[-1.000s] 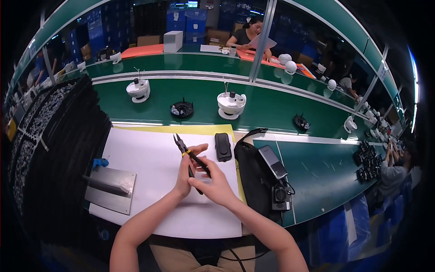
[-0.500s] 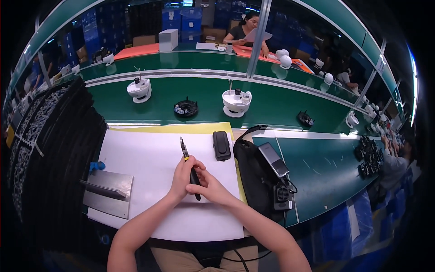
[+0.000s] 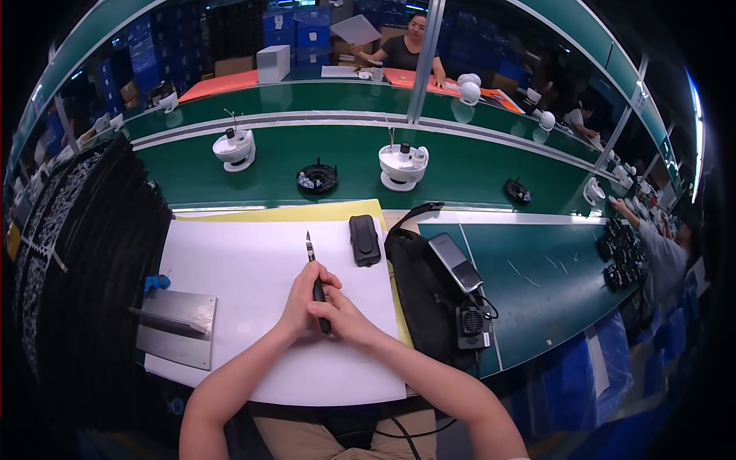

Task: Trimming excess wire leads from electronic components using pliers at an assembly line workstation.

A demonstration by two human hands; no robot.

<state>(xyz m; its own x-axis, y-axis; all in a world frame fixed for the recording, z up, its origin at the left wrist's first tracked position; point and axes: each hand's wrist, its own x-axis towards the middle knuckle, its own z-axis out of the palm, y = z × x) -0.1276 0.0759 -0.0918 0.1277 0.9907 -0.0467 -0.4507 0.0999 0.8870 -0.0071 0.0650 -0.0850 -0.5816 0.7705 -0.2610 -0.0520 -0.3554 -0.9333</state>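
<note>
Both my hands are closed around a pair of black-handled pliers (image 3: 319, 290) above the white sheet. My left hand (image 3: 302, 297) wraps the handles from the left, just below the metal jaws. Against their lower end my right hand (image 3: 343, 316) presses its thumb and fingers. The jaws point away from me and look closed. A black oblong case (image 3: 365, 239) lies on the white sheet (image 3: 253, 261), to the right of the pliers. At the left of the sheet sits a metal plate with an upright fin (image 3: 201, 341), a small blue object (image 3: 158, 282) beyond it.
Stacked black trays (image 3: 92, 291) rise at my left. To the right are a black bag (image 3: 418, 287), a silver device (image 3: 455, 262) and a black boxy device (image 3: 473, 328). White round housings (image 3: 403, 167) and black round parts (image 3: 317, 178) stand on the green belt (image 3: 268, 180). People work opposite and at right.
The pliers have turned slightly in my hands and the view has shifted a little. The person opposite has swung a sheet out to the left. At right, a co-worker's arm reaches toward the belt.
</note>
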